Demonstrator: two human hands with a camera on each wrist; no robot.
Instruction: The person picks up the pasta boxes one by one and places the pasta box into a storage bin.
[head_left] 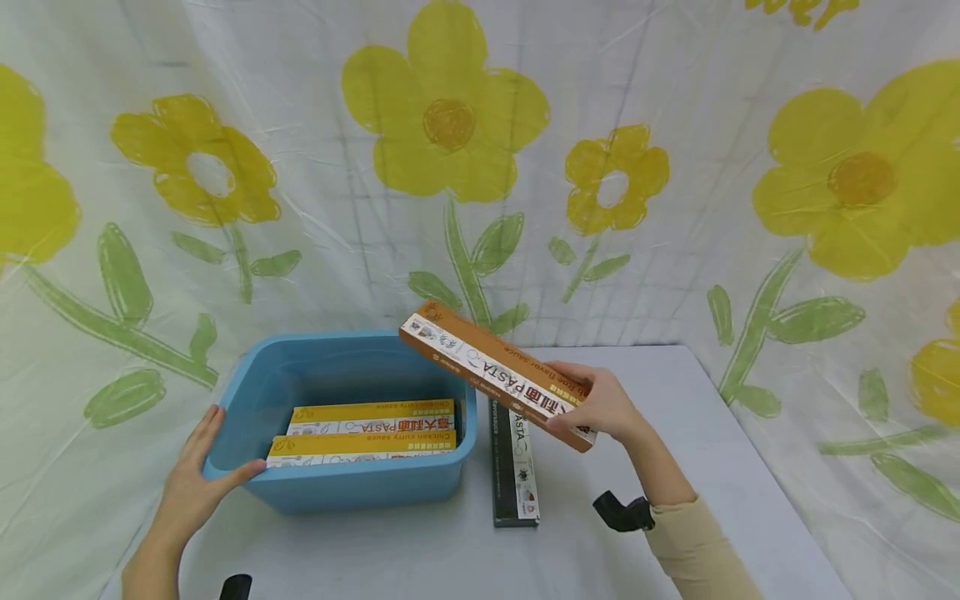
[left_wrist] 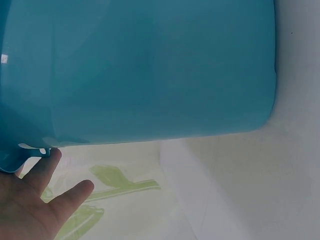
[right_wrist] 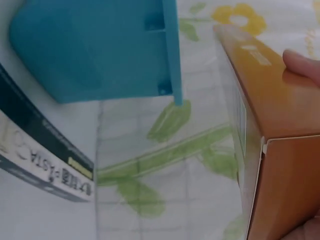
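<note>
In the head view my right hand [head_left: 603,404] grips one end of an orange-brown pasta box [head_left: 495,371], held tilted in the air beside the right rim of a blue plastic bin [head_left: 360,487]. Its far end overlaps the bin's back right corner. My left hand [head_left: 191,479] holds the bin's left rim, thumb on the front edge and fingers along the side. Inside the bin lie two yellow pasta boxes [head_left: 363,443], one behind the other. The right wrist view shows the orange-brown box [right_wrist: 290,175] close up, with fingertips at its edges.
A dark green pasta box [head_left: 506,479] lies on the white table [head_left: 637,533], just right of the bin and partly under the raised box. Behind the table hangs a cloth [head_left: 315,242] printed with yellow flowers.
</note>
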